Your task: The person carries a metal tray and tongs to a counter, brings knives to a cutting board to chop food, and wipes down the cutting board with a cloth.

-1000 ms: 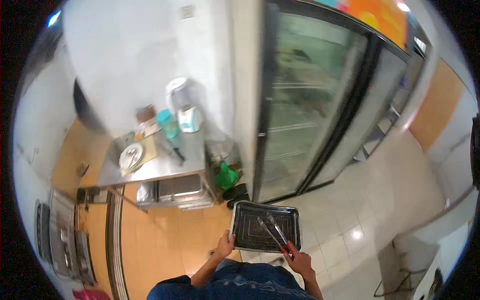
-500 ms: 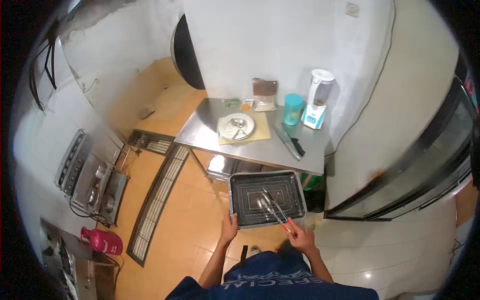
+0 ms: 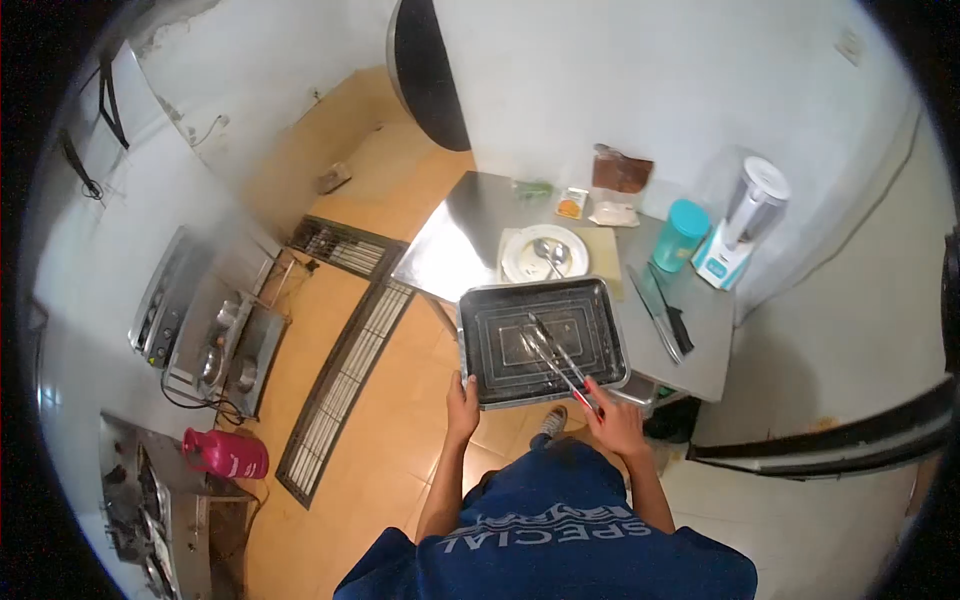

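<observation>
1. Before the person's torso, a black rectangular tray is held out, its far edge overlapping the near edge of a metal table in this view; whether the two touch cannot be told.
2. Left hand: partly curled, thumb at the tray's near left corner, fingers mostly hidden beneath the rim.
3. Right hand: closed about the red handle of metal tongs at the near right corner; whether it also supports the tray cannot be told.
4. Metal tongs: set diagonally over the tray's interior, tips slightly parted near its centre.
5. Beyond the tray: white plate bearing two spoons, upon a yellow mat; to its right, a black-handled knife, turquoise container and white blender.
6. Floor, left: pink gas cylinder near a long grate.
</observation>
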`<state>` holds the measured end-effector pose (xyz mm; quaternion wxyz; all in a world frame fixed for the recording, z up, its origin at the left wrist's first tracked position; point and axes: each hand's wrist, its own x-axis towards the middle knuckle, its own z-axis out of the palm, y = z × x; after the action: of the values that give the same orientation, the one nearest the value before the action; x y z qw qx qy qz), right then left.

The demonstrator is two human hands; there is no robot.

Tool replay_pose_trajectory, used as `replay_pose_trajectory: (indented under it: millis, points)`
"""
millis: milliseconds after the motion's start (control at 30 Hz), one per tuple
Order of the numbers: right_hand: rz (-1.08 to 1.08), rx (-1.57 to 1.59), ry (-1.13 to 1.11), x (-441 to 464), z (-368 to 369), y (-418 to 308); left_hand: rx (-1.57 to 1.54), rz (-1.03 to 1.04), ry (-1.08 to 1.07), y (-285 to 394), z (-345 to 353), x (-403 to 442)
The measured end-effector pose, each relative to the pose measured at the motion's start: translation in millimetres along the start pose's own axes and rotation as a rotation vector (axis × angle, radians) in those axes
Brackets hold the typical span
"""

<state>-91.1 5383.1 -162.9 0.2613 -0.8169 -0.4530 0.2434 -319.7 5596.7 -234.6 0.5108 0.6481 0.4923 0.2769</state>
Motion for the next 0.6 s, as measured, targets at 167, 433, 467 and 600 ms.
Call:
replay_pose_trajectory:
  millis: [167,433,467,600]
  points:
    - [-0.134,-0.114,0.082,156.5,-5.1,-14.4,-0.024,0.139,0.181,24.3,-2.7,116.2]
    - [-0.17,-0.136,0.106,341.3,35.8,-70.2,-0.126,0.04,0.437,5.5,-19.7,292.0]
    - [-0.135,-0.104,0.113,356.1,47.6,-78.1,-0.096,0.061,0.482,-1.2,-25.8,309.6]
    - [-0.032,-0.116,0.08,419.6,88.5,-104.4,-0.148,-0.102,0.436,-31.4,-46.3,383.6]
